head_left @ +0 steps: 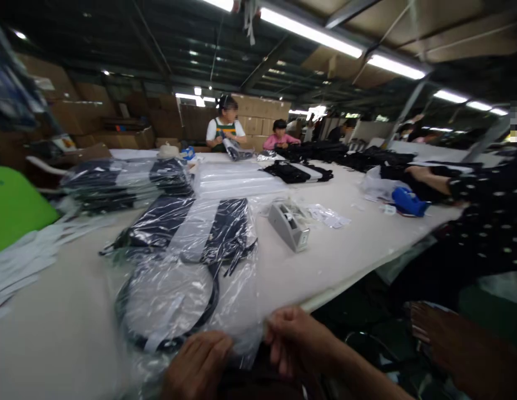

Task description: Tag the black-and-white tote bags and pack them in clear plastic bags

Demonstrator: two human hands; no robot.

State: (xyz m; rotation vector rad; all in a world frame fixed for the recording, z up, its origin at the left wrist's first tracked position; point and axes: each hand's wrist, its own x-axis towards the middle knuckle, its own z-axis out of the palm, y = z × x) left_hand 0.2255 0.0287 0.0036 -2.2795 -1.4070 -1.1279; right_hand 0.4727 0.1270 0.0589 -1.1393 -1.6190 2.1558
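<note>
A dark bag (228, 225) with a pale band across its middle lies in a clear plastic sleeve (237, 289) on the white table. Its dark strap (214, 294) loops toward me inside the plastic. At the sleeve's near edge my left hand (200, 361) has its fingers together on the plastic. My right hand (294, 336) pinches the sleeve's near right corner, fingers curled. Beyond the bag and to the right stands a grey tape dispenser (288, 223).
Wrapped bags (129, 180) are stacked at the left, beside white plastic sheets (237, 179). Dark bags (300, 171) lie farther back. A blue object (409, 201) is near a person's arm at the right. A green chair back (16, 208) stands left. Two people sit across the table.
</note>
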